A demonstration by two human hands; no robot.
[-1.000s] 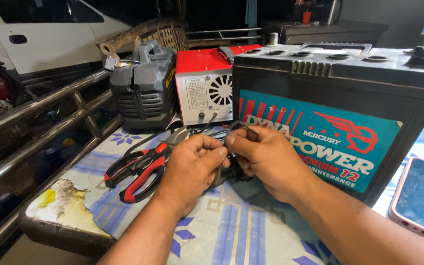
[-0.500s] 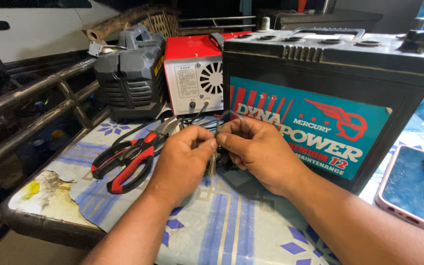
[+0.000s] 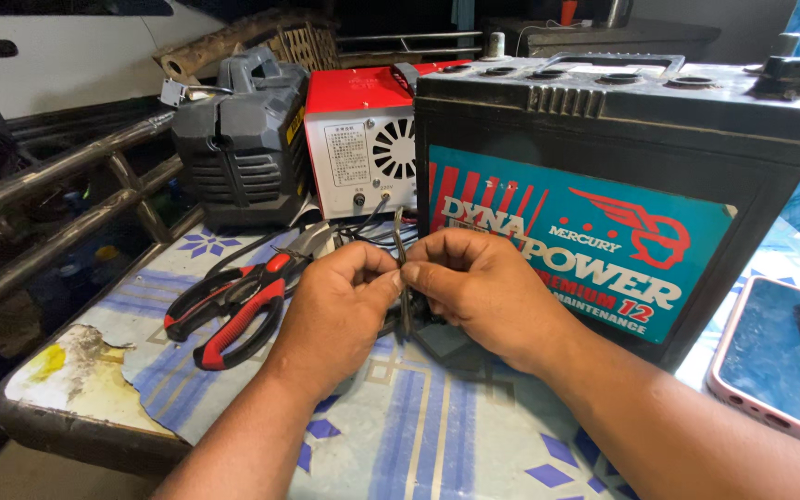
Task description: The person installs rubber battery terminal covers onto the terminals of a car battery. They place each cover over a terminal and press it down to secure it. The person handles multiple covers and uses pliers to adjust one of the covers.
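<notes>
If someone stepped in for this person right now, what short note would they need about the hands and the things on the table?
Left hand: pinch grip on a thin dark wire, fingertips meeting the right's.
Right hand: pinches the same wire, in front of the big black car battery with a teal label.
Nearby: red-and-black handled pliers lie untouched on the patterned tablecloth, left of the hands; a red-and-white box charger stands behind.
Done: wire picked up and held upright.
Left: cannot tell whether the wire is joined to anything yet.
</notes>
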